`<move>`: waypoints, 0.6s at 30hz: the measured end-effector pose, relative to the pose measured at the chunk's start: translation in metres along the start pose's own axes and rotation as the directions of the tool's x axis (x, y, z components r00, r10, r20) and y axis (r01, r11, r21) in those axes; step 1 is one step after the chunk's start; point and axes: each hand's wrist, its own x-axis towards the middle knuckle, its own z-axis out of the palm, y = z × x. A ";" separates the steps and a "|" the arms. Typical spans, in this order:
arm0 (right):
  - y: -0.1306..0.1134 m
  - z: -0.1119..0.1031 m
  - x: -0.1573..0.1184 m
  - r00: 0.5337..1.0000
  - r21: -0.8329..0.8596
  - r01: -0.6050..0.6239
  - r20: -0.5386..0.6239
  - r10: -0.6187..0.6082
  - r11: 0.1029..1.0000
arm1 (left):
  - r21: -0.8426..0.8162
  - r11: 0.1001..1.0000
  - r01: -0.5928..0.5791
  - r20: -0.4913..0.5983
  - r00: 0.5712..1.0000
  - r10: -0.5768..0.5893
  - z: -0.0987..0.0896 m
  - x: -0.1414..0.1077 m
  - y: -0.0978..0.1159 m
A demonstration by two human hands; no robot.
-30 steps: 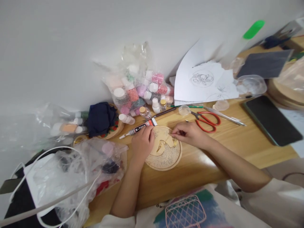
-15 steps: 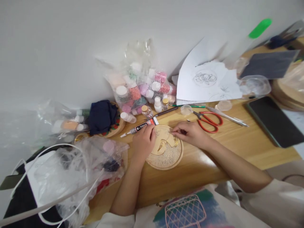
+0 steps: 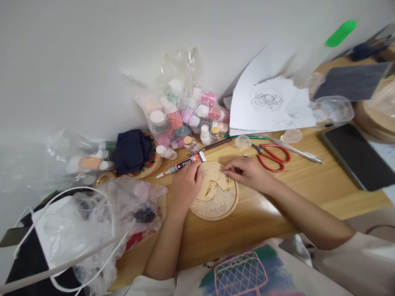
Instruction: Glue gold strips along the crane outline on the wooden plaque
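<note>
On the table lies a round wooden board (image 3: pixel 212 209) with a bird drawn on it, and fine lines fan out across its lower half. Gold wire (image 3: pixel 210 188) follows part of the bird's outline. My left hand (image 3: pixel 187 179) rests over the board's upper left edge with fingers bent and closed, holding it. From the right, my right hand (image 3: pixel 247 172) reaches over the upper right rim. Its thumb and forefinger pinch the end of a thin wire (image 3: pixel 219 176), which is hard to make out. A B-7000 glue tube (image 3: pixel 182 164) lies just beyond my left hand.
Red-handled scissors (image 3: pixel 271 157), a silver pen-like tool (image 3: pixel 298 150) and a phone (image 3: pixel 359 157) lie to the right. Bags of small bottles (image 3: pixel 185 115) and drawn sheets (image 3: pixel 265 111) lean on the wall. Crumpled plastic (image 3: pixel 89 230) and a white cable (image 3: pixel 66 269) crowd the left.
Both hands and the board keep practically the same place and pose. The view has shifted very slightly.
</note>
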 end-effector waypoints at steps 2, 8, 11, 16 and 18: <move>0.000 0.000 0.000 1.000 -0.003 0.001 0.001 -0.001 1.000 | -0.003 1.000 0.000 -0.005 1.000 0.000 0.000 0.000 0.000; -0.001 0.000 0.000 1.000 0.000 -0.017 0.005 0.017 1.000 | 0.001 1.000 0.018 0.012 1.000 -0.018 0.000 0.000 0.000; -0.001 0.000 0.000 1.000 -0.007 -0.017 0.008 0.017 1.000 | -0.007 1.000 0.017 0.014 1.000 -0.017 0.000 0.000 0.000; -0.001 -0.001 0.000 0.999 0.005 -0.036 0.027 0.036 0.999 | -0.001 1.000 0.015 0.022 1.000 -0.015 0.000 0.000 0.000; -0.002 -0.001 0.000 0.999 0.010 -0.036 0.029 0.036 0.999 | 0.004 1.000 0.015 0.023 1.000 -0.015 -0.001 0.000 0.000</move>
